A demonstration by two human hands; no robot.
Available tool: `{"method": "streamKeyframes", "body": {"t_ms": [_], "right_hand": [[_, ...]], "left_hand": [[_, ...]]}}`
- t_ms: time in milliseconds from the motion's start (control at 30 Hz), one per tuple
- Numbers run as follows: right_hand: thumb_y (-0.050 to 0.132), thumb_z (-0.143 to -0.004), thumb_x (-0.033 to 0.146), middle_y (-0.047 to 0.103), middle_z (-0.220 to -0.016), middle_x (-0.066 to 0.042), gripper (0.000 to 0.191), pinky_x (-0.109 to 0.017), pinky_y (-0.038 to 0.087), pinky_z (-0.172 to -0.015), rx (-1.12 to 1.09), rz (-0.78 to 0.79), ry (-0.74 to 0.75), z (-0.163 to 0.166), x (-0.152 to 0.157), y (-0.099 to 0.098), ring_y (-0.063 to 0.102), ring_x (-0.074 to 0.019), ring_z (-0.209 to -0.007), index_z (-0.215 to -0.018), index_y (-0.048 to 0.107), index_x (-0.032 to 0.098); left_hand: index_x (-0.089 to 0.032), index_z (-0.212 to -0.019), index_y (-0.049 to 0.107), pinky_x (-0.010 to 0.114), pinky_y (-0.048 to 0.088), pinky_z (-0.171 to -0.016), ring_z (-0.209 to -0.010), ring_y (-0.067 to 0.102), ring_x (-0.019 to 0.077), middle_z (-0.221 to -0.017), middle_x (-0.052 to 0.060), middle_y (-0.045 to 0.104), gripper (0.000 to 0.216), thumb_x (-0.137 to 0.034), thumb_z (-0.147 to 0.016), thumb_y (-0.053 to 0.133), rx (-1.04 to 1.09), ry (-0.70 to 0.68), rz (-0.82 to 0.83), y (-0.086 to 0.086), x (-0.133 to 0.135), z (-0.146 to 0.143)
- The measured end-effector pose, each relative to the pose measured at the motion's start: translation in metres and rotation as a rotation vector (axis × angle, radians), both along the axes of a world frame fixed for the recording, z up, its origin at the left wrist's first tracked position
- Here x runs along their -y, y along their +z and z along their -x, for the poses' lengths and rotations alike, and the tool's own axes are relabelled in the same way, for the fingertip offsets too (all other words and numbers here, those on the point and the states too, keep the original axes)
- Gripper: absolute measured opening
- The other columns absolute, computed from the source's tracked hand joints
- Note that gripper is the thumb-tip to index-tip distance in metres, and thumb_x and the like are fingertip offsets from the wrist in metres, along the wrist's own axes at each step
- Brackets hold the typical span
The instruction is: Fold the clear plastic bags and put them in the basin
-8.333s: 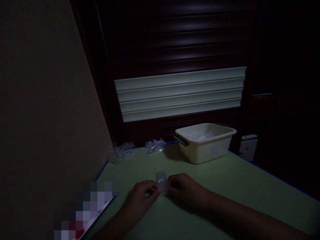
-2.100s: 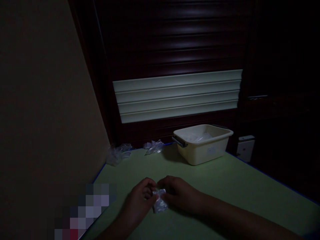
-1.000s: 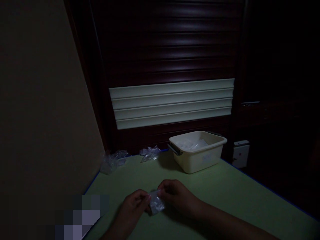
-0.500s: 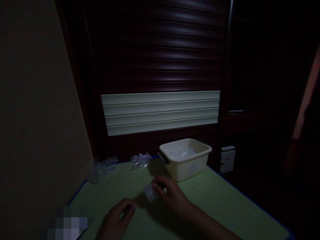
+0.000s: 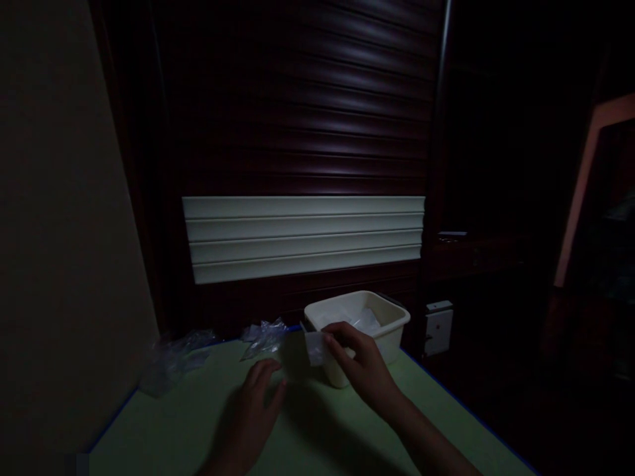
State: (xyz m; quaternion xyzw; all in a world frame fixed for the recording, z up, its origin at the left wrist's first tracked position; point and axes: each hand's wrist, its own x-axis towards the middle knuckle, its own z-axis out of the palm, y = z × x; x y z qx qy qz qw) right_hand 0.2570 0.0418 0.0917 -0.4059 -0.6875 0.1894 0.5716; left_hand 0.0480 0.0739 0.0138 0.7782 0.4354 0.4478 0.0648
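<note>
Between its thumb and fingers, my right hand (image 5: 360, 360) pinches a small clear plastic bag (image 5: 315, 348). The bag hangs in front of the near left corner of a cream plastic bin (image 5: 391, 336), which holds more clear plastic bags (image 5: 366, 320). What is inside the held bag, if anything, is too dark to make out. My left hand (image 5: 258, 403) hovers over the green tabletop (image 5: 317, 436), thumb and fingers apart, with nothing in it.
A crinkled pile of clear plastic bags (image 5: 266, 338) lies at the table's back edge, and another pile of clear bags (image 5: 171, 360) is at the left by the wall (image 5: 69, 264). Behind the table stands a dark slatted door (image 5: 307, 132) with a pale panel.
My right hand has carried the small bag toward the bin, up and to the right. My left hand has moved forward and its fingers have spread. The camera view has tilted up slightly.
</note>
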Motion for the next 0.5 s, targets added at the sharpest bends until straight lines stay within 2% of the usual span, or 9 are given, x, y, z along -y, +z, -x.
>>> {"method": "streamKeyframes", "body": {"t_ms": [133, 200, 333, 500], "right_hand": [[0.048, -0.087, 0.036, 0.067, -0.085, -0.007, 0.022, -0.029, 0.046, -0.071, 0.074, -0.062, -0.118, -0.034, -0.013, 0.02, 0.061, -0.0197, -0.08, -0.089, 0.061, 0.019], [0.049, -0.084, 0.039, 0.067, -0.085, -0.008, 0.024, -0.031, 0.046, -0.073, 0.11, -0.03, -0.168, -0.055, -0.027, 0.027, 0.061, -0.0209, -0.081, -0.088, 0.061, 0.018], [0.052, -0.079, 0.043, 0.066, -0.081, -0.008, 0.028, -0.032, 0.047, -0.068, 0.134, 0.036, -0.154, -0.093, -0.061, 0.033, 0.061, -0.021, -0.074, -0.083, 0.061, 0.017], [0.061, -0.071, 0.041, 0.063, -0.066, -0.003, 0.026, -0.028, 0.045, -0.058, 0.169, 0.143, -0.097, -0.117, -0.096, 0.032, 0.057, -0.0164, -0.061, -0.074, 0.061, 0.016]], "left_hand": [[-0.019, -0.116, 0.05, 0.044, 0.045, -0.095, -0.111, 0.056, 0.0242, -0.119, 0.01, 0.057, 0.029, -0.029, -0.09, 0.043, 0.052, 0.049, -0.037, -0.019, -0.016, -0.026], [-0.018, -0.122, 0.047, 0.046, 0.045, -0.096, -0.116, 0.053, 0.0256, -0.125, 0.012, 0.054, 0.034, -0.028, -0.09, 0.043, 0.034, 0.065, -0.05, -0.032, -0.021, -0.032], [-0.018, -0.125, 0.048, 0.043, 0.048, -0.094, -0.115, 0.055, 0.025, -0.126, 0.012, 0.056, 0.037, -0.027, -0.089, 0.044, -0.084, 0.028, -0.052, -0.048, -0.026, -0.031], [-0.02, -0.124, 0.052, 0.036, 0.051, -0.09, -0.111, 0.059, 0.0243, -0.122, 0.011, 0.061, 0.038, -0.028, -0.087, 0.05, -0.192, -0.024, -0.077, -0.055, -0.03, -0.022]]}}
